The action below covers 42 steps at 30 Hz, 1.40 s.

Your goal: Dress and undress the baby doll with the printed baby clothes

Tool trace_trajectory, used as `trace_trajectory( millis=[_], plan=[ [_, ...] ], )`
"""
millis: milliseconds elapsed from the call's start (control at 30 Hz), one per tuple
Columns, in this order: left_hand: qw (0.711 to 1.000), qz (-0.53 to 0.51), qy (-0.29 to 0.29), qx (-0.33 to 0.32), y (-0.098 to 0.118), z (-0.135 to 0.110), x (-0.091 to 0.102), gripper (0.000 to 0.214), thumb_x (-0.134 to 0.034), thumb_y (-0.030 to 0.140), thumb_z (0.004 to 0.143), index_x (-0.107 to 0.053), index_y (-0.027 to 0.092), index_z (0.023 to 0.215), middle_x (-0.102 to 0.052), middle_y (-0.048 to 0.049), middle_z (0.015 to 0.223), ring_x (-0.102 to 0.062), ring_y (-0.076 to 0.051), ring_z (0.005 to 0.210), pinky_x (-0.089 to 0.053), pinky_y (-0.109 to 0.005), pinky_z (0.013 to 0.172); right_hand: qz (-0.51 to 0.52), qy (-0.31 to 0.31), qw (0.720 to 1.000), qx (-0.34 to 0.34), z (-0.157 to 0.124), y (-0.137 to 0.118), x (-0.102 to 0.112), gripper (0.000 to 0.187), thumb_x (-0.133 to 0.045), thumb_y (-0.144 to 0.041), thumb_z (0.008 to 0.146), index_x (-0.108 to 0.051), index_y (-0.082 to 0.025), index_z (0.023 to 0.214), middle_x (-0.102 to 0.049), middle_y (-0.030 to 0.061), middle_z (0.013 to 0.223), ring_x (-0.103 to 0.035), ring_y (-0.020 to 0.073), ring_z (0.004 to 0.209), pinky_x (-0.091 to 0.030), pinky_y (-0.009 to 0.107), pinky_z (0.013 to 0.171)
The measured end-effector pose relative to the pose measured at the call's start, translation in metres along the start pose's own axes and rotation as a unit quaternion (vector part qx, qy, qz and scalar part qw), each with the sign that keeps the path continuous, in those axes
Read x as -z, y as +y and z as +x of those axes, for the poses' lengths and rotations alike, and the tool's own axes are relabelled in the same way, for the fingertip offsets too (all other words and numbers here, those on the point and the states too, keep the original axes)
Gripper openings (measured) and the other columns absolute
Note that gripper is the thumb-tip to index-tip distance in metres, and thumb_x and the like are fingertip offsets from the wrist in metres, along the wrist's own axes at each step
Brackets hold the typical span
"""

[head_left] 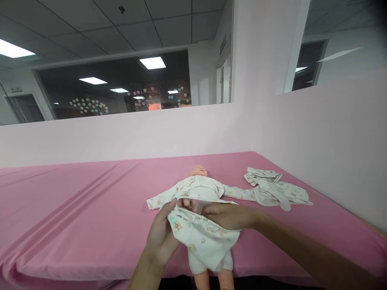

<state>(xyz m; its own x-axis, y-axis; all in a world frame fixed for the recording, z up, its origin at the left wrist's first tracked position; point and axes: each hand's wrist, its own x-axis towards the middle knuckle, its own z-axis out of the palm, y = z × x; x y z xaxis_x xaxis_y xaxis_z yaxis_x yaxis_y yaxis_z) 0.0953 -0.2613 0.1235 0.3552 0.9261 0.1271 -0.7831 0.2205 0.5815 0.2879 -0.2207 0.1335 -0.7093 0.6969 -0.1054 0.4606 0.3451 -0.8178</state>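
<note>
A baby doll (pixel 198 264) lies on its back, head toward the wall and legs at the near bed edge. It has on a white patterned top (pixel 184 185) with sleeves spread out, and white covering around its hips. Over its lower body are small white printed baby pants (pixel 205 243), held up with the waist opening toward me. My left hand (pixel 165 229) is closed on the left side of the waistband, thumb outside. My right hand (pixel 226 215) reaches into the opening from the right, closed on the cloth; its fingertips are partly hidden inside.
A pink sheet (pixel 90 209) with creases at the left covers the bed. More pale printed baby clothes (pixel 278 191) lie crumpled at the right, near the doll's sleeve. White walls (pixel 136 135) with windows border the far and right sides.
</note>
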Motion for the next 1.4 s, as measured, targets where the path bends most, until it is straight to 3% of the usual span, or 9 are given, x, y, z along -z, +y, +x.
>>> trace_trajectory(
  millis=[167,333,467,600,700,767,933,1167,1400],
  plan=[
    [0.999,-0.030,0.038,0.022,0.009,-0.003,-0.001,0.015,-0.054,0.012,0.087,-0.069,0.012,0.090,-0.070,-0.0048,0.087,-0.067,-0.016,0.087,-0.049,-0.028,0.093,-0.044,-0.085,0.995,0.006,-0.023,-0.018,0.016,0.047,-0.038,-0.057,0.092,-0.068,-0.028,0.115,-0.060,0.0009,0.128,-0.050,0.0260,0.123,-0.035,0.039,0.106],
    [0.999,-0.024,0.022,0.044,-0.005,-0.005,-0.005,0.037,-0.050,0.005,0.084,-0.063,0.013,0.117,-0.072,-0.0078,0.098,-0.067,-0.021,0.097,-0.045,-0.034,0.099,0.037,-0.047,0.997,0.045,-0.026,-0.030,0.023,0.057,-0.037,-0.059,0.092,-0.032,-0.038,0.145,-0.025,-0.0062,0.155,-0.015,0.0212,0.145,-0.012,0.043,0.118],
    [0.999,-0.015,0.006,0.050,-0.011,0.000,-0.005,0.045,-0.050,0.007,0.084,-0.056,0.012,0.128,-0.071,-0.0095,0.105,-0.066,-0.025,0.102,-0.046,-0.037,0.098,0.040,-0.032,0.997,0.049,-0.023,-0.028,0.017,0.046,-0.043,-0.058,0.091,-0.067,-0.023,0.109,-0.046,0.0033,0.143,-0.029,0.0257,0.139,-0.027,0.042,0.112],
    [0.999,-0.019,0.022,0.016,-0.009,0.002,-0.001,0.044,-0.051,0.013,0.088,-0.054,0.016,0.131,-0.069,-0.0082,0.112,-0.064,-0.025,0.106,-0.047,-0.036,0.097,-0.014,-0.054,0.994,0.094,-0.026,-0.031,0.013,0.033,-0.054,-0.048,0.088,-0.068,-0.021,0.103,-0.029,0.0037,0.153,-0.016,0.0272,0.143,-0.021,0.040,0.114],
    [1.000,-0.001,0.024,0.009,-0.009,0.000,0.001,0.038,-0.052,0.024,0.092,-0.055,0.019,0.130,-0.067,-0.0078,0.116,-0.062,-0.024,0.109,-0.046,-0.034,0.097,-0.017,-0.034,0.996,0.082,-0.027,-0.031,0.013,0.031,-0.052,-0.048,0.088,-0.066,-0.021,0.094,-0.049,0.0079,0.136,-0.042,0.0268,0.128,-0.035,0.038,0.103],
    [0.997,0.047,0.053,0.021,-0.011,-0.003,0.001,0.037,-0.055,0.028,0.091,-0.058,0.018,0.126,-0.067,-0.0086,0.117,-0.061,-0.024,0.111,-0.047,-0.033,0.097,0.008,0.012,0.998,0.056,-0.025,-0.027,0.012,0.033,-0.051,-0.051,0.088,-0.062,-0.020,0.082,-0.062,0.0062,0.109,-0.058,0.0205,0.096,-0.044,0.031,0.081],
    [0.970,0.180,0.146,0.071,-0.018,-0.012,-0.006,0.036,-0.066,0.028,0.084,-0.064,0.011,0.116,-0.068,-0.0129,0.114,-0.060,-0.028,0.111,-0.049,-0.035,0.093,0.087,0.087,0.992,0.031,-0.012,-0.019,0.005,0.035,-0.058,-0.052,0.083,-0.052,-0.020,0.072,-0.040,-0.0058,0.063,-0.032,0.0074,0.054,-0.027,0.021,0.050],
    [0.958,0.185,0.190,0.105,-0.023,-0.013,-0.008,0.036,-0.068,0.025,0.081,-0.064,0.008,0.113,-0.072,-0.0154,0.100,-0.067,-0.029,0.098,-0.052,-0.038,0.087,0.203,0.263,0.941,0.063,-0.002,-0.015,-0.002,0.032,-0.057,-0.051,0.083,-0.055,-0.019,0.080,-0.041,-0.0057,0.064,-0.032,0.0068,0.054,-0.026,0.021,0.049],
    [0.984,0.105,0.126,0.073,-0.033,-0.010,-0.001,0.020,-0.065,0.019,0.083,-0.068,0.008,0.100,-0.072,-0.0123,0.098,-0.065,-0.026,0.103,-0.050,-0.034,0.092,0.138,0.224,0.962,0.067,-0.004,-0.014,-0.012,0.021,-0.054,-0.038,0.087,-0.059,-0.019,0.082,-0.047,-0.0038,0.068,-0.036,0.0077,0.056,-0.029,0.021,0.050]
  ],
)
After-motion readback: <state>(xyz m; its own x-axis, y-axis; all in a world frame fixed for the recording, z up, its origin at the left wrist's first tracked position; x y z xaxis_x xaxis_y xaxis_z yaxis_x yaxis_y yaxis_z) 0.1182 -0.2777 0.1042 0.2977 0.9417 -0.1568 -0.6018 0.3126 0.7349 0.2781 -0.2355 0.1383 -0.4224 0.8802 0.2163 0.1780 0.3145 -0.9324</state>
